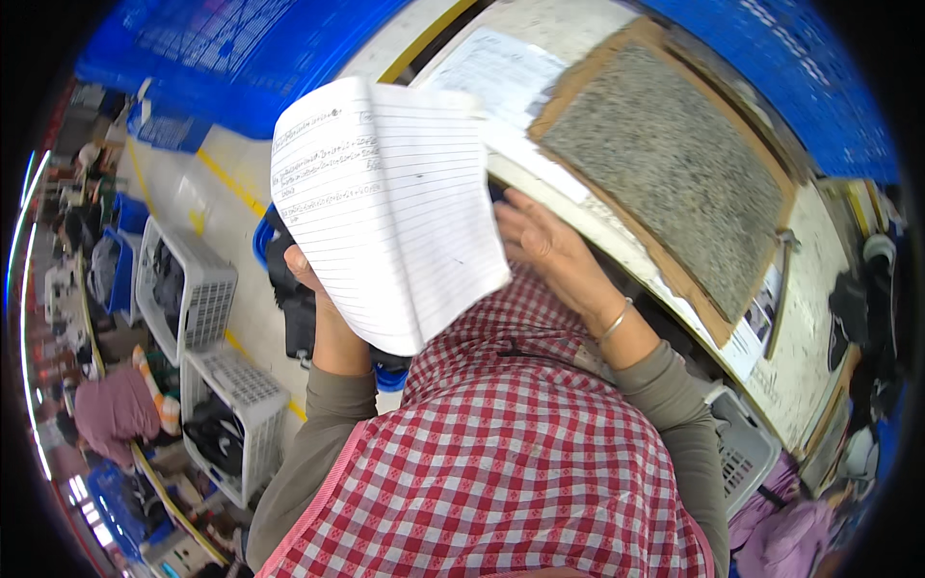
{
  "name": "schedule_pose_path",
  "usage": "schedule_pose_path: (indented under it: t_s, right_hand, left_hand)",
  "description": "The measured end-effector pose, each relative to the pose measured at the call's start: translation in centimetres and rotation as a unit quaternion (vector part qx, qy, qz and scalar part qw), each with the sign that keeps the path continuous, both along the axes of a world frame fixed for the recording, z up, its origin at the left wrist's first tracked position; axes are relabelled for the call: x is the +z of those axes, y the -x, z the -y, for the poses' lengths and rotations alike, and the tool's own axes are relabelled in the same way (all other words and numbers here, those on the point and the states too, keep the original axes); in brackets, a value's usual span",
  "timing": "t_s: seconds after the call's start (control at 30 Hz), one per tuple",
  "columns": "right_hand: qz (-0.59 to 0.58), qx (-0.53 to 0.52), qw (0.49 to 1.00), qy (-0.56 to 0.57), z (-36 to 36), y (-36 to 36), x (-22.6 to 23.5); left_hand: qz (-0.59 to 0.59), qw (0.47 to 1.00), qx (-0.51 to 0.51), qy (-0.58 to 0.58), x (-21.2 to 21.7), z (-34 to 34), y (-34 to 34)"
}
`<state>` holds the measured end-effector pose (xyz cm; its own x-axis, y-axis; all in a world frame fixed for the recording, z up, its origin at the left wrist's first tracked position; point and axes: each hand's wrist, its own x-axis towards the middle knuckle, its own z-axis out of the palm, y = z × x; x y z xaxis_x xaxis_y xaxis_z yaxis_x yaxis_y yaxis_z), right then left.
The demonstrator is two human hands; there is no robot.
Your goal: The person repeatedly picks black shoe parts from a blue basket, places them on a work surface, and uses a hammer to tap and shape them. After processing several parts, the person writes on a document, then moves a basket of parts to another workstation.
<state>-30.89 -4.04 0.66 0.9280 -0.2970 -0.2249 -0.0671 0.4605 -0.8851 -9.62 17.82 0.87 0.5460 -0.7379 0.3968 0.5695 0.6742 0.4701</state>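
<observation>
An open lined notebook is held up in front of me, with handwriting on its left page and little marking on its right one. My left hand grips it by the left edge; the fingers are hidden behind the page. Beside the right page's edge is my right hand, fingers stretched out and apart, with nothing seen in it. I cannot tell whether its fingertips touch the paper.
A worktable on the right bears a grey rough-textured board on brown cardboard, a hammer and a written sheet. Blue crates stand at the far side. Grey baskets with dark items stand on the left floor.
</observation>
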Motion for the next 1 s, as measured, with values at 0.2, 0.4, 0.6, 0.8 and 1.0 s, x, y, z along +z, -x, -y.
schedule_pose_path:
  t_s: [0.2, 0.4, 0.6, 0.8, 1.0]
  right_hand:
    - [0.042, -0.157, 0.987, 0.009, 6.1, 8.8, 4.4]
    - [-0.117, -0.384, 0.878, 0.262, 14.6, 20.6, 9.5]
    - [-0.275, -0.366, 0.827, 0.328, 17.6, 24.3, 6.9]
    - [-0.356, -0.299, 0.790, 0.400, 19.8, 26.1, 5.1]
    - [-0.299, -0.331, 0.659, 0.605, 32.3, 24.9, 5.5]
  left_hand:
    - [-0.045, 0.956, -0.284, 0.051, 2.5, 14.3, 3.6]
    - [0.403, 0.813, -0.068, -0.414, 5.5, 25.5, 7.4]
    - [0.730, 0.644, 0.186, -0.134, 4.5, 30.2, 20.6]
    - [0.870, 0.471, 0.017, -0.143, 0.6, 32.9, 24.5]
    - [0.848, 0.513, 0.035, -0.132, -1.0, 35.2, 24.1]
